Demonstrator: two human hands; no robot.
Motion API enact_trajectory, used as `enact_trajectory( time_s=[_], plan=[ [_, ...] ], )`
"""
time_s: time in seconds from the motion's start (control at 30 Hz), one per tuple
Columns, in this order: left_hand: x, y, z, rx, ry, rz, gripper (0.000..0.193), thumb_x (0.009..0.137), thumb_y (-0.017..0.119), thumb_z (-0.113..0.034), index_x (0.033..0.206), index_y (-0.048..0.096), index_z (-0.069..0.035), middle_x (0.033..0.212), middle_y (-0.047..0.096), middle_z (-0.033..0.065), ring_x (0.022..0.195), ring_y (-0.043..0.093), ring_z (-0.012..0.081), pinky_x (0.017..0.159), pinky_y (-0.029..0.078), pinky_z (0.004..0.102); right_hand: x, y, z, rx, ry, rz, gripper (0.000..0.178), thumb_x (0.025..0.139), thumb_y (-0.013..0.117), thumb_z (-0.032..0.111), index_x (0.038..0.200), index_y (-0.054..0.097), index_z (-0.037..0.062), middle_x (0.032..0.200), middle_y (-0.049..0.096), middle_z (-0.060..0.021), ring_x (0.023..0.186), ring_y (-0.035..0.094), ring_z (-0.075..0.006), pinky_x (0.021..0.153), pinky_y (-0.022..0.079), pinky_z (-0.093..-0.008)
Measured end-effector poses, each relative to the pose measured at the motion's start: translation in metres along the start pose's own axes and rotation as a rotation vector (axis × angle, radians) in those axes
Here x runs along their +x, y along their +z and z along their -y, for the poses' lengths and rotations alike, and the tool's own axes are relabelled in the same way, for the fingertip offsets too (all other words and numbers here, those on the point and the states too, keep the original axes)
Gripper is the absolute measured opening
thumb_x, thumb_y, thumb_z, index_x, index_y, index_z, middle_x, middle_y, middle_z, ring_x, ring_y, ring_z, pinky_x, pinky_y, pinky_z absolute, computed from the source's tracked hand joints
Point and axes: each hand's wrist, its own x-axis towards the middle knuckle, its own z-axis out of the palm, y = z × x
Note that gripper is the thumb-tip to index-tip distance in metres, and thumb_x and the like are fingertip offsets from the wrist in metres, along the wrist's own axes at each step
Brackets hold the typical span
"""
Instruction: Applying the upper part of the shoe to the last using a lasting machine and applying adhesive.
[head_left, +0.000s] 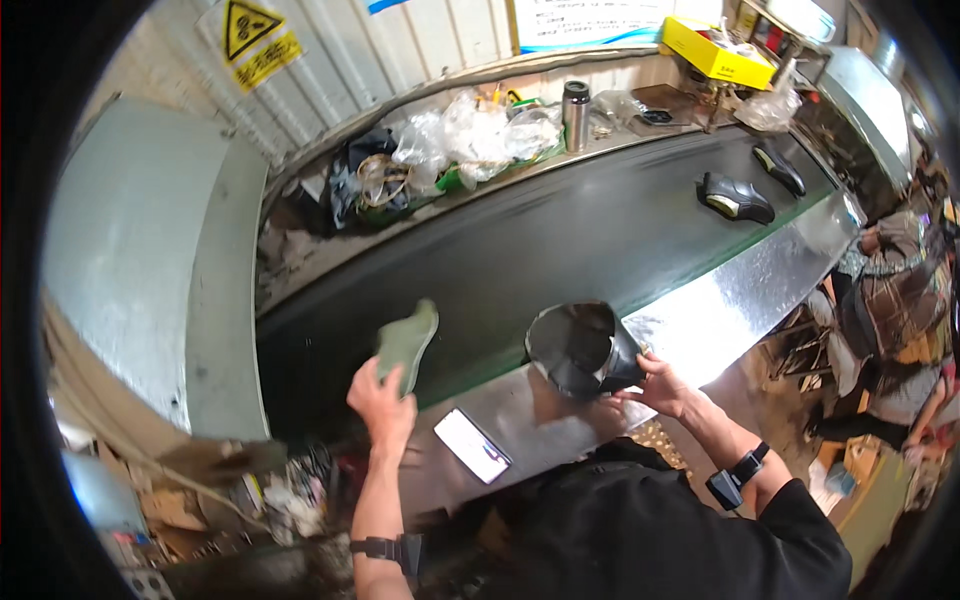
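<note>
My left hand (383,408) is closed round one end of a pale green, foot-shaped piece (405,345), perhaps a shoe last, slightly blurred over the dark conveyor belt (480,265). My right hand (660,388) grips the right side of a black, round, open-mouthed thing (627,362); its mouth faces up and its kind is unclear. That black thing is above the shiny metal ledge (690,330) along the belt's near side. Between my hands, a phone (472,446) with a bright screen lies on the ledge. Farther right on the belt are two black shoes (735,198).
Grey metal housings stand at the belt's left end (150,250) and right end (865,105). A back shelf holds clear plastic bags (470,135), a steel flask (577,115) and a yellow box (715,55). Another person's arm (930,415) shows at far right.
</note>
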Motion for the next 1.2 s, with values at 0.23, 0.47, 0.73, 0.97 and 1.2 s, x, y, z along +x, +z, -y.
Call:
enact_trajectory(
  time_s=[0.23,0.47,0.73,0.97,1.2],
  plan=[
    [-0.069,0.027,-0.216,-0.260,0.642,0.021,0.033,0.071,0.069,-0.018,0.104,0.069,-0.019,0.127,0.053,0.0098,0.122,0.047,0.0278,0.102,0.036,0.0474,-0.024,-0.046,0.005,0.226,-0.075,-0.124,0.049,0.100,0.058,0.036,0.142,0.047,0.0123,0.137,0.057,-0.0098,0.128,0.054,-0.0285,0.106,0.045,-0.0514],
    [-0.105,0.057,-0.280,-0.651,0.571,0.264,0.031,0.077,0.078,-0.029,0.107,0.074,-0.020,0.116,0.057,0.0097,0.115,0.049,0.0250,0.102,0.032,0.0447,-0.066,-0.016,0.024,-0.107,-0.385,-0.187,0.050,0.100,0.061,0.034,0.138,0.051,0.0039,0.124,0.063,-0.0057,0.112,0.060,-0.0199,0.096,0.047,-0.0376],
    [0.000,0.055,-0.179,-2.094,-1.304,0.802,0.026,0.092,0.069,-0.023,0.108,0.069,-0.003,0.102,0.072,0.0096,0.092,0.069,0.0247,0.087,0.056,0.0412,-0.100,0.000,-0.037,-1.567,-0.971,0.327,0.044,0.080,0.078,0.011,0.121,0.066,0.0027,0.090,0.068,-0.0134,0.082,0.067,-0.0351,0.116,0.036,-0.0512],
    [-0.002,0.111,-0.144,-1.006,-0.968,0.426,0.028,0.088,0.075,-0.027,0.097,0.073,-0.001,0.095,0.074,0.0100,0.082,0.069,0.0214,0.078,0.053,0.0353,-0.059,0.005,-0.083,-1.619,-1.147,0.279,0.055,0.075,0.083,0.010,0.124,0.062,-0.0004,0.128,0.054,-0.0223,0.119,0.054,-0.0412,0.109,0.043,-0.0505],
    [-0.010,0.131,-0.180,-0.633,-0.853,0.162,0.034,0.087,0.074,-0.037,0.098,0.076,-0.005,0.091,0.075,0.0148,0.087,0.071,0.0302,0.081,0.053,0.0403,-0.029,-0.021,-0.102,-1.247,-0.804,0.174,0.090,0.072,0.090,0.021,0.144,0.042,-0.0025,0.151,0.038,-0.0293,0.144,0.034,-0.0431,0.117,0.030,-0.0474]
  ],
)
